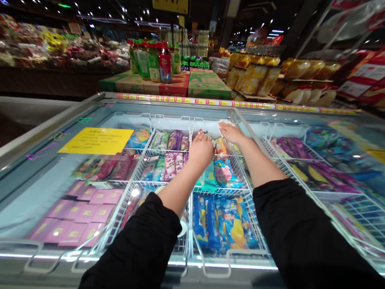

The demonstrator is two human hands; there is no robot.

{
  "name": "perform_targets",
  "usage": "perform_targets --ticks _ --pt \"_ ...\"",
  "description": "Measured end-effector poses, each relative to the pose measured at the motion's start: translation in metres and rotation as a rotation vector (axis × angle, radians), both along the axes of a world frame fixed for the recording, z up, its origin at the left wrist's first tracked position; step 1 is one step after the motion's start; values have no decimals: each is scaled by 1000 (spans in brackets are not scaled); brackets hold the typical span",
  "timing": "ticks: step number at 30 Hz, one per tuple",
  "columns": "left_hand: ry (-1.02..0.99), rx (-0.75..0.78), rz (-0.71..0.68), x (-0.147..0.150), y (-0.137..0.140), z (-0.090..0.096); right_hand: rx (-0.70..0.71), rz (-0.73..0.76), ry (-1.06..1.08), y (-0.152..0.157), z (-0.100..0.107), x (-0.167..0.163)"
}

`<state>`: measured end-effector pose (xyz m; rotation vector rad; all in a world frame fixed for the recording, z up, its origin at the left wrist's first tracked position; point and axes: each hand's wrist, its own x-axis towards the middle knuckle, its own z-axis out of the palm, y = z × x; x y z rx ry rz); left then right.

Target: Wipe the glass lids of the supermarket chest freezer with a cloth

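My right hand [232,133] reaches far into the chest freezer [210,107], its fingers flattened over a crumpled white cloth [223,121] near the back wall. Only the cloth's edge shows past the fingertips. To its left, my left hand [202,151] is closed, with curled fingers and a ring on one. It is above a wire basket [221,190] of wrapped ice creams; whatever its fingers hold, if anything, is hidden. Beside it lie an orange-wrapped ice cream [221,147] and a blue-and-pink packet [225,172]. Teal packets [208,177] show under the left wrist.
White wire dividers split the freezer. Pink boxes [81,212] sit at left, blue packets [228,220] at front. A yellow sign [98,140] lies on the glass at left. A frame bar [245,124] runs beside my right hand. Bottles [153,60] and jars [254,72] stand behind.
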<state>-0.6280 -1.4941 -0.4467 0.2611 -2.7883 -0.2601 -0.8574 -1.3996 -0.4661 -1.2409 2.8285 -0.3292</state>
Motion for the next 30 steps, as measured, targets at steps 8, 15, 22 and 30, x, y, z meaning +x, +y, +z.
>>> perform_targets --ticks 8,15,22,30 --pt "-42 128 54 -4 -13 6 -127 306 -49 48 1 1" --pt "-90 75 34 -6 -14 -1 -63 99 10 2 -1 -13" --pt "-59 76 37 -4 -14 -2 -138 328 -43 24 -2 14" --pt "-55 78 38 -4 -13 -3 -16 50 -19 -11 0 -18"
